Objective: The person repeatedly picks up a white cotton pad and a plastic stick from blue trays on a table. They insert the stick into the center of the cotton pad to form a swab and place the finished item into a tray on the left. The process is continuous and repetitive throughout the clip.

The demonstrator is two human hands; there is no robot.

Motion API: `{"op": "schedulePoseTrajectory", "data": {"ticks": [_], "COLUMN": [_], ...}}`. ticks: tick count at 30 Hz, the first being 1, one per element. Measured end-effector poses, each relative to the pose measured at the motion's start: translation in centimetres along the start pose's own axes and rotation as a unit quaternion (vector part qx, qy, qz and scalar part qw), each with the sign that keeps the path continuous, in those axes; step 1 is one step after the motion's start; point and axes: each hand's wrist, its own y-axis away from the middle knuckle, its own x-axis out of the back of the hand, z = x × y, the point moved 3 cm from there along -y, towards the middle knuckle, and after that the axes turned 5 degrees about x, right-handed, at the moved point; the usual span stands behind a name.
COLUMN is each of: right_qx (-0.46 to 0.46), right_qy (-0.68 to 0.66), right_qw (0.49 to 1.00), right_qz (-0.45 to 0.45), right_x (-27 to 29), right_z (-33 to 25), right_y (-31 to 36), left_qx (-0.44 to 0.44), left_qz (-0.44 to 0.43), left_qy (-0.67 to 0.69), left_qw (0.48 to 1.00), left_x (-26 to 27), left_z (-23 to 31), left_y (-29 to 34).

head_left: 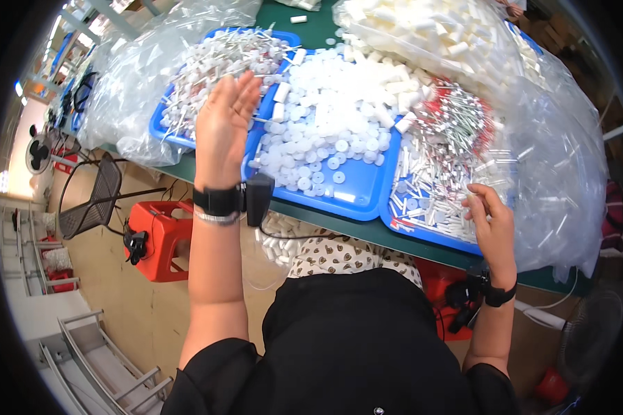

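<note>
Three blue trays sit side by side on the green desk [367, 232], each heaped with small plastic parts. The left hand [223, 131] is raised over the gap between the left tray [160, 131] and the middle tray [356, 197], fingers stretched out flat and together, palm showing, gripping nothing. Under it, the left tray carries a tangle of thin white sticks with caps [218, 62]. The middle tray is full of round white caps [325, 117]. Over on the right, the right hand [493, 225] rests at the near edge of the right tray [422, 232], fingers curled down into the white tubes [422, 183] lying there; whether it pinches one I cannot tell. Behind those tubes lies a bundle of red and green tipped sticks [457, 117]. Clear plastic bags [554, 173] billow around the trays. A red stool [160, 238] stands on the floor at the left.
</note>
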Motion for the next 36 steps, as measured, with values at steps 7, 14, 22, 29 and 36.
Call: {"op": "schedulePoseTrajectory", "data": {"ticks": [7,14,22,29,36], "right_qx": [0.185,0.252,0.223,0.231,0.163], "right_qy": [0.247,0.379,0.298,0.103,-0.009], "right_qw": [0.951,0.89,0.928,0.967,0.987], "right_qz": [-0.011,-0.032,-0.001,0.009,-0.011], "right_x": [-0.3,-2.3,-1.3,-1.5,-2.7], "right_z": [-0.2,1.2,0.7,-2.5,-3.3], "right_y": [-0.9,-1.6,-1.4,-0.8,0.2], "left_qx": [-0.136,-0.125,-0.044,0.026,0.031], "left_qz": [-0.245,-0.294,-0.25,-0.195,-0.155], "left_qy": [-0.599,-0.652,-0.534,-0.353,-0.275], "left_qw": [0.75,0.688,0.807,0.915,0.948], "left_x": [-4.7,-5.2,-5.5,-6.4,-6.4], "left_z": [-6.9,-9.5,-9.1,-11.2,-11.9], "left_y": [9.0,9.5,9.1,10.2,10.4]}}
